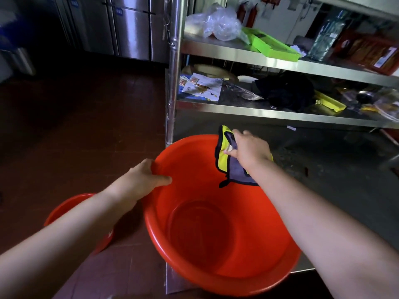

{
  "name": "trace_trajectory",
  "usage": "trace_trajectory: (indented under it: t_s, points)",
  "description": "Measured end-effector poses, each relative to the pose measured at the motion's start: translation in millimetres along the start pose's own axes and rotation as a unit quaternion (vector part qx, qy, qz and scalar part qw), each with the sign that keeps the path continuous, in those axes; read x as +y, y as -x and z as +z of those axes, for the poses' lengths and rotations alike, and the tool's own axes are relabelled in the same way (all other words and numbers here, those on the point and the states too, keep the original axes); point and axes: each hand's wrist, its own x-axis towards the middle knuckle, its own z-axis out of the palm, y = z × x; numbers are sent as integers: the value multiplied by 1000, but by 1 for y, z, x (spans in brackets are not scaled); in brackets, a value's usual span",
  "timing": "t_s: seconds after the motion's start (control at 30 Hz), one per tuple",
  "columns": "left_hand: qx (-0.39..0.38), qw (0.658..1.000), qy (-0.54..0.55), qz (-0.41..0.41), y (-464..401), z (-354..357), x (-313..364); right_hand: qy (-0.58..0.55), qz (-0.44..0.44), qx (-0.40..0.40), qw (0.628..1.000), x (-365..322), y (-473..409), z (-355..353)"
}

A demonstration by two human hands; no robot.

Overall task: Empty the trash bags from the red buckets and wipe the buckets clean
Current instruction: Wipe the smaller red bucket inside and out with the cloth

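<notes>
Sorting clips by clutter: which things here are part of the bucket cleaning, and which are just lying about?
In use: big red bucket, cloth, left hand, right hand, second red bucket.
Lying about: plastic bag, green tray, papers, black cloth.

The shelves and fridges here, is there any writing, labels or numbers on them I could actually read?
Nothing can be read.
Blue stickers on the steel cabinet doors: too small and blurred.
Printed leaflets on the lower shelf: pictures and print show, too blurred to read.
Red box on the upper shelf, with a white label: blurred.
Clear bottle with a label: unreadable.
Red bucket and cloth: no writing shows.
</notes>
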Motion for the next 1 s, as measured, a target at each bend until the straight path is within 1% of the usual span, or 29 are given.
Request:
trace_trajectory:
  t_s: [0.13, 0.23, 0.3, 0.43, 0.5, 0.6, 0.77, 0.87, 1.0]
  points:
    - [-37, 996, -80, 27, -31, -15, 33, -8, -98, 13, 995, -39, -13, -12]
    - [-38, 994, -104, 5, -48, -22, 36, -11, -138, 21, 990, -66, -23, -15]
    - [-17, 997, -74, -17, -54, -23, 27, -16, -139, 24, 990, -72, -28, -11]
    - [13, 998, 41, -52, -55, -18, 15, -25, -141, 32, 989, -71, -36, -5]
    - [27, 994, 97, -53, -53, -15, 12, -23, -131, 33, 991, -63, -40, -3]
    - [52, 989, 134, -40, -47, -9, 8, -15, -101, 25, 994, -41, -37, -1]
    - [69, 971, 227, -35, -38, 7, 11, -21, -10, -1, 1000, 0, -10, 1]
    - [83, 966, 245, -24, -33, 12, 8, -7, 25, -2, 1000, 15, 14, 0]
    - [90, 958, 270, -24, -28, 17, 4, -12, 85, -36, 996, 34, 40, -8]
